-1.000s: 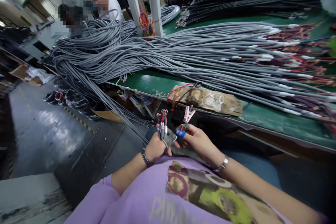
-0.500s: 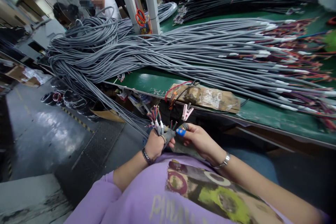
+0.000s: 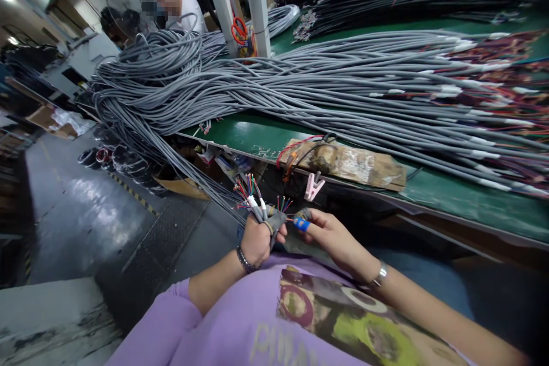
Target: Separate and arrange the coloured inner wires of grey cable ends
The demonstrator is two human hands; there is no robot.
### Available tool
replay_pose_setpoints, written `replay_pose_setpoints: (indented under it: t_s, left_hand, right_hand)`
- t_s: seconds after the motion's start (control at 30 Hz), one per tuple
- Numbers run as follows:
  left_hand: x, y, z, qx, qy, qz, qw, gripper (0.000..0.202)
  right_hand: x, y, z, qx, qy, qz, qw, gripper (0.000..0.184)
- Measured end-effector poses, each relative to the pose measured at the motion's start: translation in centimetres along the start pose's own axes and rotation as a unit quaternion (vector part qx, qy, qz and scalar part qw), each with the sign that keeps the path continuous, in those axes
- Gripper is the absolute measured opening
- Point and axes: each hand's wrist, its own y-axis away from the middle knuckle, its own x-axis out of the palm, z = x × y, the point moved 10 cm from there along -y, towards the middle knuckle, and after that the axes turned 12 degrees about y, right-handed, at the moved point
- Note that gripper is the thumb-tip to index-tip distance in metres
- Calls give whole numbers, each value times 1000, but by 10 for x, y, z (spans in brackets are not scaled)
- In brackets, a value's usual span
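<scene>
My left hand (image 3: 256, 238) is closed in a fist around a small bunch of grey cables (image 3: 262, 214) whose stripped ends fan out upward in coloured wires (image 3: 246, 187). My right hand (image 3: 330, 233) sits just to the right, thumb and forefinger pinched together on thin coloured wire ends (image 3: 285, 205) of one cable. Blue tape covers that fingertip (image 3: 301, 223). Both hands hover in front of my chest, below the edge of the green workbench (image 3: 450, 197).
A huge pile of grey cables (image 3: 300, 86) covers the bench and spills off its left end toward the floor. A taped cardboard pad (image 3: 360, 164) and a pink clip (image 3: 313, 186) sit at the bench edge. Orange scissors (image 3: 238, 30) hang on a white post. A person sits behind the pile, beside a fan (image 3: 122, 6).
The wire ends in my left hand have tilted left and spread wider. My right fingers have closed onto the fine wires beside them. The camera has shifted slightly.
</scene>
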Motion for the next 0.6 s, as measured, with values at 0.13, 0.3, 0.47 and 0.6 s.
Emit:
replay_pose_setpoints:
  t_s: [0.13,0.3,0.47,0.6]
  left_hand:
    - [6,3,5,-9,-29,21,999,31]
    - [13,6,12,-35,-59,44,997,32]
    - [13,6,13,-35,-65,46,996,35]
    - [10,4,10,-16,-48,36,998,33]
  right_hand:
    - [0,-1,6,2,-11,16,1000,39]
    - [4,-5,15,0,-21,15,1000,36]
    - [3,-6,7,16,-58,-8,998,36]
    - [1,-5,-7,51,-114,-42,991,35]
